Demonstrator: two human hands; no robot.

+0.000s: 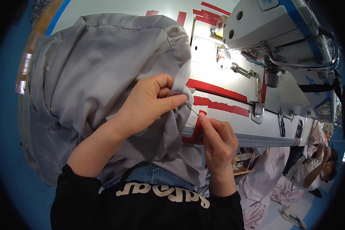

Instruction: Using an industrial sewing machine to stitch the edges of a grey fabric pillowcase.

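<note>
A large piece of grey satin fabric lies bunched over the left side of the sewing table and hangs into my lap. My left hand pinches its right edge, a folded band, between thumb and bent fingers. My right hand is closed close by, thumb and index fingertips pressed together. From them a thin, straight, dark thing reaches to the fabric at my left thumb. I cannot tell whether it is a needle or a taut thread.
A white sewing machine with a lit needle area stands at the upper right. Red tape strips mark the white table. Small scissors lie near its right end. Another person sits beyond, among pale fabric.
</note>
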